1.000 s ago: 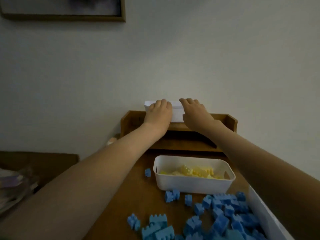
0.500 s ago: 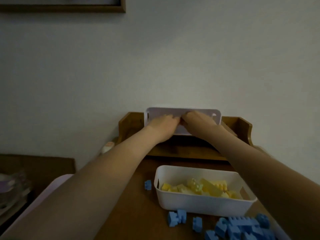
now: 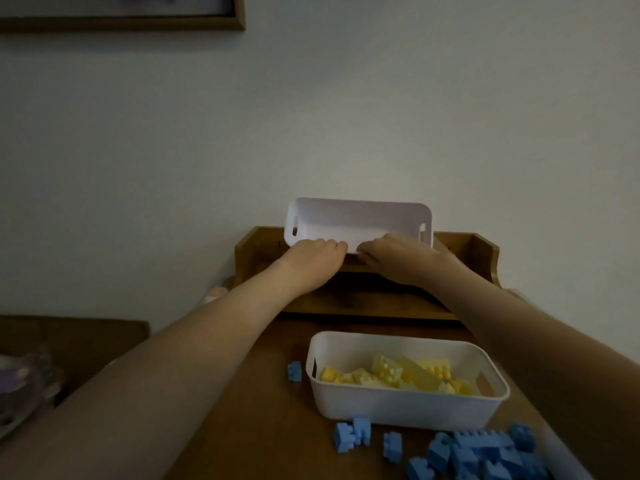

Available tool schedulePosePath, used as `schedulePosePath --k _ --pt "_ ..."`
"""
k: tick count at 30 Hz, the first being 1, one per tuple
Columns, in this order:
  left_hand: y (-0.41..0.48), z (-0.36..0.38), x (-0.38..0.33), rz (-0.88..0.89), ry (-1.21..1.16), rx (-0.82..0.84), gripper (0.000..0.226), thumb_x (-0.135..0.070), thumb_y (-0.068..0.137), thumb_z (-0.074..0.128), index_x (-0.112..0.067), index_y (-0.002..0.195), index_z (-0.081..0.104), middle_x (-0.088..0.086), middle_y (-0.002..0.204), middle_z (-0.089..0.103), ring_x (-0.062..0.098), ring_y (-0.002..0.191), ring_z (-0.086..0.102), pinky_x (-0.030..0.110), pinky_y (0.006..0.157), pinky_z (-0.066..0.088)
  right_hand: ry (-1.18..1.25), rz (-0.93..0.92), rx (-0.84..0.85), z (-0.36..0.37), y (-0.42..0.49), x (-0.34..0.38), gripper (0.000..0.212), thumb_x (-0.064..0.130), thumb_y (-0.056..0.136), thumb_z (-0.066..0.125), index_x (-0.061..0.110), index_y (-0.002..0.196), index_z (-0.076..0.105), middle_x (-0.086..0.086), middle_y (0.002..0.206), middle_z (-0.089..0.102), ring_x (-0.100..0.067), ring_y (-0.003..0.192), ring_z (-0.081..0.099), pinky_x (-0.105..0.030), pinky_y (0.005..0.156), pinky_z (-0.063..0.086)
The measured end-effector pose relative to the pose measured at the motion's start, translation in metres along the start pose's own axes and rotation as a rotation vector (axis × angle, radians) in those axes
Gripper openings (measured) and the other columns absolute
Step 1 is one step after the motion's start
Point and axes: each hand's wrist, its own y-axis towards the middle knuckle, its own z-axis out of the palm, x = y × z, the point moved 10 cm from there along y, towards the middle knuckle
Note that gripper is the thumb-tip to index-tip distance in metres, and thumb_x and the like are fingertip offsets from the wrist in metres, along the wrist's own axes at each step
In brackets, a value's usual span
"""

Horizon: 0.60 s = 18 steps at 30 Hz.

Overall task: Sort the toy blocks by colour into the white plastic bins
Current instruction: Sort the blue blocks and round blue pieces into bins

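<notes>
I have the left hand (image 3: 311,258) and right hand (image 3: 398,259) side by side, fingers (image 3: 332,244) curled on the near rim of the empty white bin (image 3: 360,220), which is tipped towards me on the shelf (image 3: 478,251) at the tabletop's (image 3: 259,410) far edge. Blue blocks (image 3: 485,452) litter the near edge.

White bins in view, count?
2. Empty bin at the shelf, gripped by left hand and right hand; second bin on the table, holding yellow blocks. A third may be cropped bottom right.
</notes>
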Motion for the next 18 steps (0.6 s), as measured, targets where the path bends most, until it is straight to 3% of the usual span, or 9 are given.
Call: schedulePosePath --k 2,5,9,12,15,16,18 --pt "0.003 -0.007 0.000 0.002 0.074 -0.058 0.024 -0.006 0.097 0.037 -0.006 0.121 0.041 0.010 0.116 0.055 0.022 0.100 0.057 0.027 0.068 0.037 -0.086 -0.001 -0.056 -0.008 0.001 0.001 0.017 0.013 0.098 0.041 0.011 0.106 0.056 -0.004 0.095 0.062 -0.020 0.082 0.059 -0.031 0.077 0.051" --pt "0.008 -0.014 0.003 -0.018 0.085 -0.089 0.025 -0.006 0.097 0.036 -0.007 0.122 0.040 0.010 0.118 0.054 0.022 0.103 0.056 0.028 0.074 0.041 -0.119 0.043 -0.101 -0.017 0.001 0.001 0.014 0.006 0.093 0.045 0.009 0.106 0.051 -0.007 0.100 0.061 -0.023 0.089 0.060 -0.028 0.070 0.044" --pt "0.006 -0.015 0.006 -0.043 0.070 -0.023 0.029 -0.004 0.096 0.038 -0.007 0.124 0.038 0.010 0.120 0.053 0.023 0.105 0.055 0.027 0.070 0.034 -0.178 0.068 -0.153 -0.020 -0.003 0.004 0.019 0.006 0.092 0.050 0.008 0.111 0.048 -0.007 0.105 0.062 -0.024 0.093 0.063 -0.030 0.068 0.046" --pt "0.007 -0.023 0.011 -0.071 0.050 -0.048 0.028 -0.005 0.094 0.044 -0.008 0.121 0.041 0.008 0.115 0.055 0.021 0.103 0.056 0.028 0.074 0.040 -0.138 0.066 -0.217 -0.028 -0.003 0.005 0.012 0.011 0.096 0.048 0.009 0.107 0.047 -0.007 0.106 0.061 -0.024 0.095 0.061 -0.030 0.063 0.040" --pt "0.002 -0.055 0.009 -0.079 0.086 -0.318 0.027 -0.006 0.068 0.074 -0.009 0.091 0.060 0.005 0.080 0.062 0.019 0.071 0.060 0.026 0.061 0.044 -0.063 0.070 -0.296 -0.045 -0.003 0.002 0.007 0.015 0.096 0.047 0.009 0.101 0.047 -0.008 0.105 0.058 -0.025 0.097 0.056 -0.031 0.065 0.036" --pt "0.000 -0.061 0.009 -0.081 0.110 -0.388 0.029 -0.006 0.058 0.079 -0.011 0.080 0.061 0.004 0.069 0.059 0.018 0.061 0.057 0.026 0.055 0.042 -0.052 0.077 -0.333 -0.050 -0.004 0.000 0.005 0.015 0.096 0.048 0.010 0.097 0.046 -0.009 0.103 0.058 -0.026 0.095 0.055 -0.031 0.068 0.036" --pt "0.000 -0.070 0.014 -0.130 0.141 -0.458 0.027 -0.007 0.056 0.079 -0.012 0.075 0.061 0.002 0.063 0.056 0.018 0.057 0.054 0.026 0.055 0.041 -0.025 0.097 -0.448 -0.066 -0.012 -0.005 0.007 0.014 0.096 0.048 0.012 0.090 0.044 -0.009 0.095 0.058 -0.026 0.089 0.054 -0.031 0.070 0.033"
